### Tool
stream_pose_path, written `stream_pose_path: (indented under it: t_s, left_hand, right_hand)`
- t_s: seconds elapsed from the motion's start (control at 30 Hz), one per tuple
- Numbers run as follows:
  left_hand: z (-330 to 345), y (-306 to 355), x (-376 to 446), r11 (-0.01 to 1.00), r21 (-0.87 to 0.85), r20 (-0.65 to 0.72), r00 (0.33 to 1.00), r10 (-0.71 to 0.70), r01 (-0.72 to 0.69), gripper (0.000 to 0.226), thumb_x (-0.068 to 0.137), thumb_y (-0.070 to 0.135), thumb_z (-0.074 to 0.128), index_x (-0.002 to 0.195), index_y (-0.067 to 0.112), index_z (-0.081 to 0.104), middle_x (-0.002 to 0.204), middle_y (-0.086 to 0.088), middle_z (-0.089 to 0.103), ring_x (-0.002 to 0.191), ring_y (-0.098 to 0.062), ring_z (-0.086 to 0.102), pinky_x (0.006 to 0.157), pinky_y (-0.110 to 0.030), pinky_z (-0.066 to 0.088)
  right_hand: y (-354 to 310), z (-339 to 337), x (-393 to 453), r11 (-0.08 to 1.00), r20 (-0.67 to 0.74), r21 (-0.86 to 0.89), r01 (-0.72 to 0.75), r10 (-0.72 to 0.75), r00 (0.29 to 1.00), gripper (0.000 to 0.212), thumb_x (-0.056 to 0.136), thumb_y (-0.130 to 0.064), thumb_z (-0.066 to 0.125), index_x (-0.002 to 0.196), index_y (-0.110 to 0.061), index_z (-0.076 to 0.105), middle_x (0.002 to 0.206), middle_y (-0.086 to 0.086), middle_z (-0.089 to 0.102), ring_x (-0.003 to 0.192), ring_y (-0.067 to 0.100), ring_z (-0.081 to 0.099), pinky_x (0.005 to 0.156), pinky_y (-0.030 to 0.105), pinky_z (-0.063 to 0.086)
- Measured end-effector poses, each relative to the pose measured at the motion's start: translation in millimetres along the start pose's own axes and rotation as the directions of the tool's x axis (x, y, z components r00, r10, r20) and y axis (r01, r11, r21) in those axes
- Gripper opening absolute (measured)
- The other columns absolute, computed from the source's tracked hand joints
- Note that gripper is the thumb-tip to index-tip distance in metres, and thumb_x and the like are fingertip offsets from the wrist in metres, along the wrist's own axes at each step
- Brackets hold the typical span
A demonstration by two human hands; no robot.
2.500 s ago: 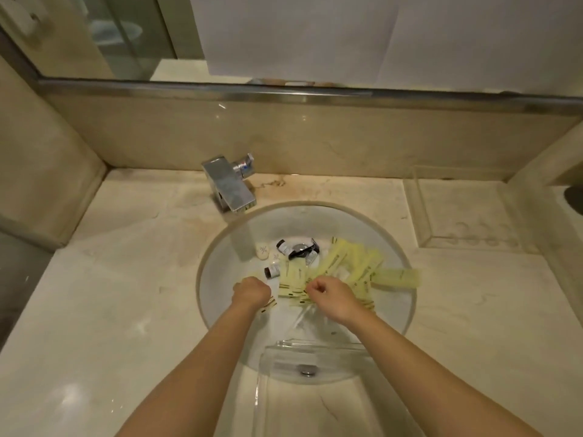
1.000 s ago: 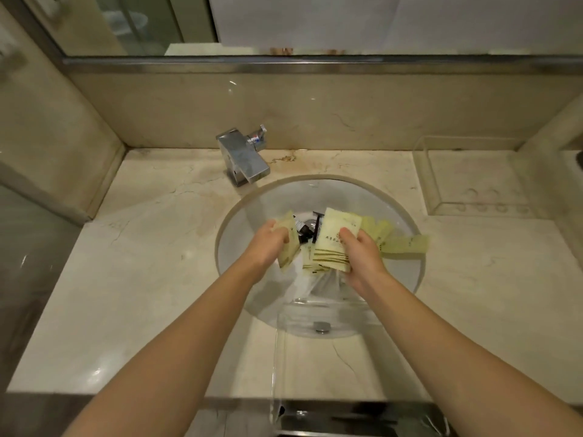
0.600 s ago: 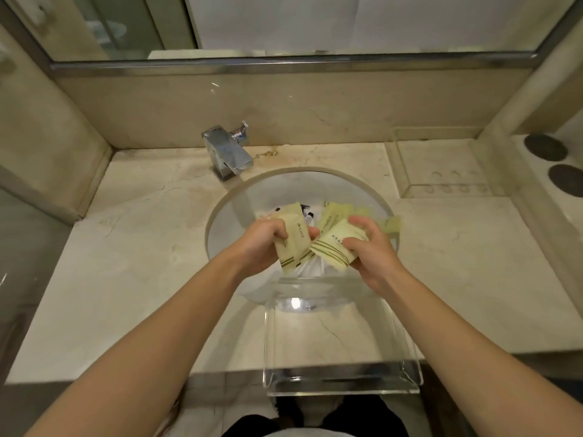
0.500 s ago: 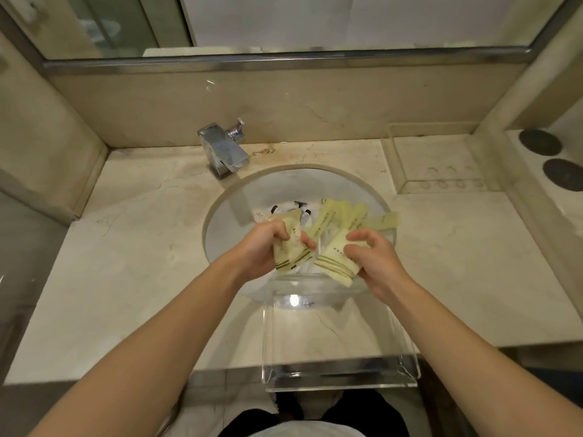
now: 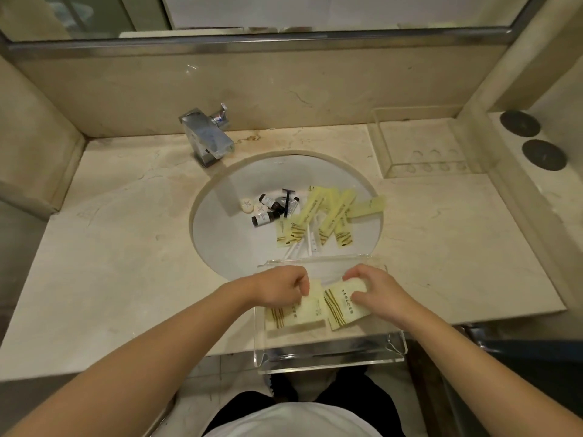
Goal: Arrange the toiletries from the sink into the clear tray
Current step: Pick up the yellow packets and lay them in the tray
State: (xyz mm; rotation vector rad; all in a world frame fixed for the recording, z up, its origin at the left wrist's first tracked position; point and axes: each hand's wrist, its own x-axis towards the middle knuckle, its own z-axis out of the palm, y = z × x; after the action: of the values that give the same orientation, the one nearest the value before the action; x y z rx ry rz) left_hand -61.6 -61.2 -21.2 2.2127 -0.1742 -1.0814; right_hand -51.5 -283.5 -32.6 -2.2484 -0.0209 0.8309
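Both hands have carried packets from sink (image 5: pixel 220 234) into clear tray (image 5: pixel 331 357); left hand (image 5: pixel 280 287) and right hand (image 5: pixel 375 290) fingers pinch yellow packets (image 5: pixel 342 305).

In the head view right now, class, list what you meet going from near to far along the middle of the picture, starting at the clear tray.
clear tray → yellow packets under the two hands → yellow sachets in the sink → small dark bottles → tap → mirror frame

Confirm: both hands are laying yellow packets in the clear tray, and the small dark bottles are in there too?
Not quite. The head view shows the small dark bottles in the sink. Both the left hand and right hand lay yellow packets in the clear tray.
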Motion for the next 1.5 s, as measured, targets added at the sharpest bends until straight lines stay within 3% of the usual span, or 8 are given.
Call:
stream_pose_path:
  t_s: [0.13,0.23,0.5,0.67,0.8,0.97,1.17,1.5]
  left_hand:
    - [14,-12,3,0.995,0.095,0.006,1.0,0.012,-0.012,0.028,0.085,0.002,0.054,0.1,0.023,0.043,0.099,-0.003,0.056,0.084,-0.018,0.054,0.069,-0.029,0.047]
    - [21,-17,2,0.981,0.191,0.02,1.0,0.01,-0.014,0.032,0.089,0.008,0.054,0.117,0.022,0.045,0.115,-0.004,0.062,0.101,-0.022,0.062,0.08,-0.034,0.055]
    - [34,-18,3,0.906,0.408,-0.004,0.992,0.127,-0.115,0.026,0.083,0.011,0.061,0.107,0.02,0.058,0.101,0.001,0.056,0.091,-0.019,0.055,0.082,-0.036,0.052]
    - [38,-14,0,0.872,0.47,-0.029,0.984,0.174,-0.14,0.033,0.083,0.017,0.065,0.112,0.02,0.05,0.107,-0.001,0.054,0.092,-0.022,0.055,0.082,-0.04,0.053]
    - [40,-17,1,0.852,0.497,-0.012,0.98,0.197,-0.165,0.029,0.084,0.02,0.064,0.11,0.02,0.052,0.11,-0.003,0.055,0.093,-0.022,0.055,0.081,-0.038,0.052]
    - [37,-18,4,0.852,0.489,-0.016,0.974,0.225,-0.189,0.034,0.08,0.027,0.07,0.109,0.02,0.054,0.102,0.003,0.053,0.088,-0.018,0.052,0.075,-0.033,0.048]
    - [3,-8,7,0.907,0.378,-0.349,0.879,0.325,-0.185,0.023,0.086,0.033,0.064,0.105,0.022,0.057,0.091,0.01,0.052,0.082,-0.012,0.052,0.076,-0.03,0.049]
    - [-23,-26,13,0.977,0.185,-0.608,0.768,0.201,-0.109,0.004,0.086,0.017,0.058,0.086,0.019,0.062,0.075,0.009,0.057,0.071,-0.011,0.053,0.067,-0.029,0.049]
  right_hand:
    - [5,6,-3,0.959,0.0,-0.282,-0.005,0.005,1.0,0.017,0.082,-0.013,0.064,0.095,-0.021,0.056,0.109,0.0,0.063,0.09,0.013,0.06,0.069,0.021,0.052]
    - [5,10,-7,0.911,0.049,-0.412,-0.013,0.036,0.998,0.022,0.083,-0.017,0.06,0.105,-0.02,0.056,0.111,0.0,0.063,0.091,0.015,0.059,0.069,0.022,0.049]
    - [-6,16,-12,0.647,0.149,-0.758,0.083,0.048,0.988,0.044,0.082,-0.033,0.058,0.125,-0.03,0.048,0.121,-0.002,0.055,0.105,0.02,0.054,0.078,0.033,0.042]
    - [-10,20,-13,0.585,0.098,-0.81,0.053,0.047,0.994,0.065,0.069,-0.053,0.068,0.122,-0.025,0.043,0.115,0.001,0.051,0.105,0.021,0.051,0.077,0.035,0.045]
    - [-10,19,-13,0.538,0.107,-0.843,0.023,0.125,0.986,0.063,0.068,-0.06,0.065,0.115,-0.023,0.045,0.095,-0.003,0.056,0.083,0.018,0.055,0.067,0.032,0.04]
    - [-8,19,-10,0.552,0.147,-0.831,0.063,0.109,0.983,0.062,0.068,-0.065,0.061,0.111,-0.023,0.049,0.095,-0.003,0.059,0.084,0.018,0.057,0.068,0.032,0.043]
    - [-10,22,-8,0.492,0.13,-0.867,0.072,0.086,0.988,0.064,0.068,-0.069,0.058,0.111,-0.022,0.048,0.093,-0.002,0.058,0.08,0.018,0.056,0.066,0.033,0.041]
    - [-13,16,3,0.388,0.114,-0.921,0.037,0.176,0.978,0.067,0.068,-0.068,0.062,0.117,-0.023,0.054,0.1,-0.004,0.062,0.086,0.017,0.06,0.065,0.03,0.04]
